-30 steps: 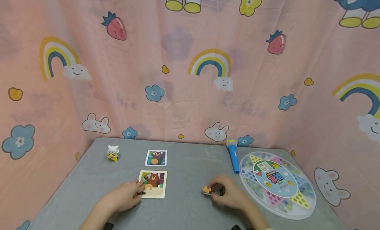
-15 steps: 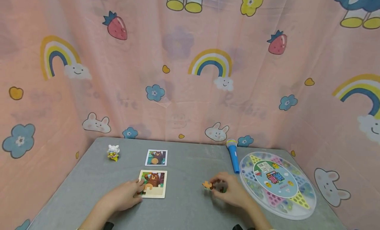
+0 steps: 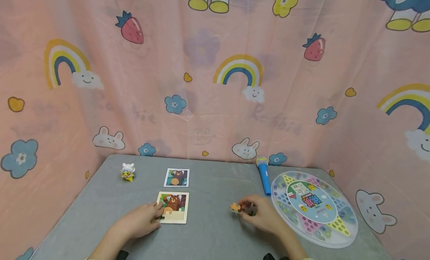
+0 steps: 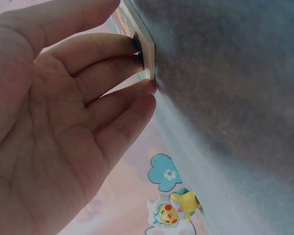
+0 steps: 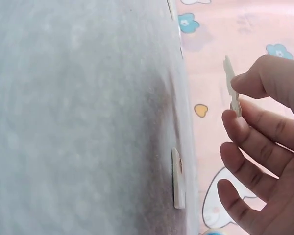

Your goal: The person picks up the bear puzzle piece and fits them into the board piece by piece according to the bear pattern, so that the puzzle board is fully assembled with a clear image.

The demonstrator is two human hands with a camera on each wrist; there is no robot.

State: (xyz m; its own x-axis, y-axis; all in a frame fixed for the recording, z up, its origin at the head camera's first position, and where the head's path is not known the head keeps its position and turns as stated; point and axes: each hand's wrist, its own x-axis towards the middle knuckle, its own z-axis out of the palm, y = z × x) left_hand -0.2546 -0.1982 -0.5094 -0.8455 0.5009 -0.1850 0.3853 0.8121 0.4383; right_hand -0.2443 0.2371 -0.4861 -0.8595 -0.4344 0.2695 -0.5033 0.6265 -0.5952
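My left hand [image 3: 142, 219] rests at the left edge of a square wooden jigsaw board [image 3: 180, 217] with a bear picture. In the left wrist view its fingers [image 4: 120, 117] are fairly straight and touch the board's edge [image 4: 148, 58]. Part of the board's lower half shows bare wood. The right hand [image 3: 263, 214] pinches an orange-and-brown jigsaw piece [image 3: 235, 207] between thumb and fingertips. Seen edge-on in the right wrist view, that piece [image 5: 229, 78] is held off the table. Another jigsaw piece [image 5: 178, 178] lies on the table below this hand.
Behind the board lies a bear picture card [image 3: 176, 177]. A small white-and-yellow figurine [image 3: 127, 172] stands at the back left. To the right are a blue toy microphone [image 3: 264, 177] and a round board game [image 3: 314, 209]. A patterned pink curtain [image 3: 201, 125] hangs behind the grey table [image 3: 208, 185].
The right hand has lifted the jigsaw piece slightly, uncovering more of the brown piece beneath. The left hand has stayed at the board's edge.
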